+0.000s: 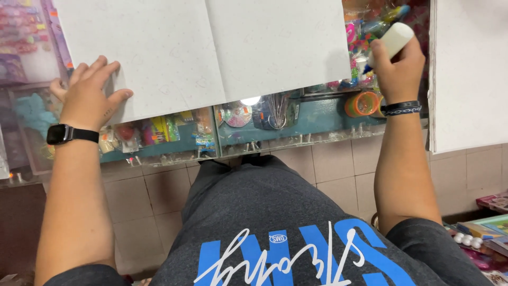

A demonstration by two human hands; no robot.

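A large white sheet (211,47) with a centre fold lies flat on a glass counter top. My left hand (87,95) rests palm down on the sheet's near left corner, fingers spread, with a black watch on the wrist. At the sheet's right edge, my right hand (397,71) is closed around a white cylindrical bottle (392,39) that looks like a glue bottle, tilted with its blue tip toward the counter. A dark bracelet circles that wrist.
The glass display counter (296,140) holds colourful small goods, orange tape rolls (362,103) and a wire whisk. Another white sheet (468,74) lies to the right. Books and small white balls (468,239) sit at lower right. Tiled floor shows below.
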